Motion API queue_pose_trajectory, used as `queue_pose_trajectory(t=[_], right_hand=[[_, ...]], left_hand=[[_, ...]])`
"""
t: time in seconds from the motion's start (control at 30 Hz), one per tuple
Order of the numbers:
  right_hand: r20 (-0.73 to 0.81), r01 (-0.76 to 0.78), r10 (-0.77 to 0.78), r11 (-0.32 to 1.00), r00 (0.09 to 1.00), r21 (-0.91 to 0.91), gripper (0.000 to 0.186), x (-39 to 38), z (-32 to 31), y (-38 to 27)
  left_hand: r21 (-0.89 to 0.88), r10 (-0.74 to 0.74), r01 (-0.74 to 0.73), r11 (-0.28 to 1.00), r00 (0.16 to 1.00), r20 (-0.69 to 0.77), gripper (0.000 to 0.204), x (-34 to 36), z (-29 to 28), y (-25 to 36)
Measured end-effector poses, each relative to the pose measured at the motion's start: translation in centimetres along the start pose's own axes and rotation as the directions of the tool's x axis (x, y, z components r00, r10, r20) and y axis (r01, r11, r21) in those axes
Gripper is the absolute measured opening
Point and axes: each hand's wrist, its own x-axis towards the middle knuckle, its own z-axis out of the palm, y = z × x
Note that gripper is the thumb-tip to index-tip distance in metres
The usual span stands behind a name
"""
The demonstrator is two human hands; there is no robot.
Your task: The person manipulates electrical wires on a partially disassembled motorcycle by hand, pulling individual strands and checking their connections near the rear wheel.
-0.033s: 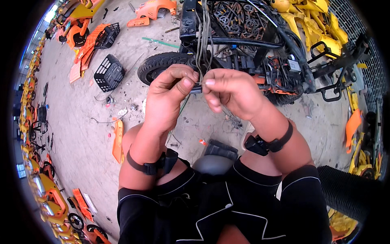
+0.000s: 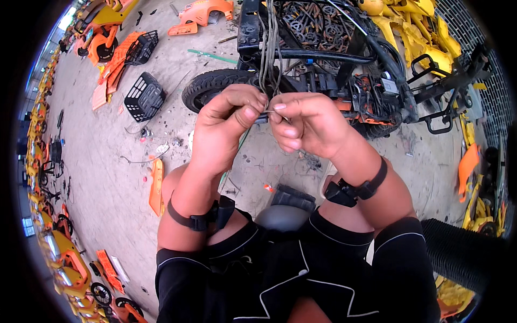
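Observation:
Thin grey-brown cables (image 2: 272, 32) hang in a loose bundle over the black scooter frame (image 2: 334, 54) down to my hands. My left hand (image 2: 221, 129) pinches a thin cable end between thumb and forefinger, just above the scooter's tyre area. Opposite it, my right hand (image 2: 309, 124) also pinches the thin cable, fingertips a short distance from the left ones, other fingers loosely curled. The black front or rear wheel (image 2: 196, 89) lies behind my left hand. Rusty metal parts with sprockets (image 2: 307, 24) fill the space inside the frame; wiring and a small silver box (image 2: 388, 86) sit at its right.
Black plastic baskets (image 2: 144, 97) and orange body panels (image 2: 110, 70) lie on the concrete floor (image 2: 107, 172) at left. Yellow panels (image 2: 409, 37) are heaped at the back right. Rows of orange-yellow scooters (image 2: 64, 253) line the left side. A grey rounded object (image 2: 283, 218) is between my legs.
My right hand's fingertips have shifted slightly, with the lower fingers a little more curled round and the cable between the hands at a slightly different angle. Otherwise little differs.

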Motion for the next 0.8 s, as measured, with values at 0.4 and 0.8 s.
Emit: queue_pose_trajectory(t=[0.4,0.8], right_hand=[[0.051,-0.191,0.192,0.981,0.98,-0.037,0.021,0.1,-0.4,0.0],[0.362,0.259,-0.678,-0.254,0.64,-0.932,0.011,0.0,1.2,2.3]], left_hand=[[0.327,0.231,-0.253,0.911,0.967,0.106,0.003,-0.1,-0.3,0.7],[0.196,-0.071,0.112,0.974,0.976,-0.205,0.008,0.1,0.8,1.7]])
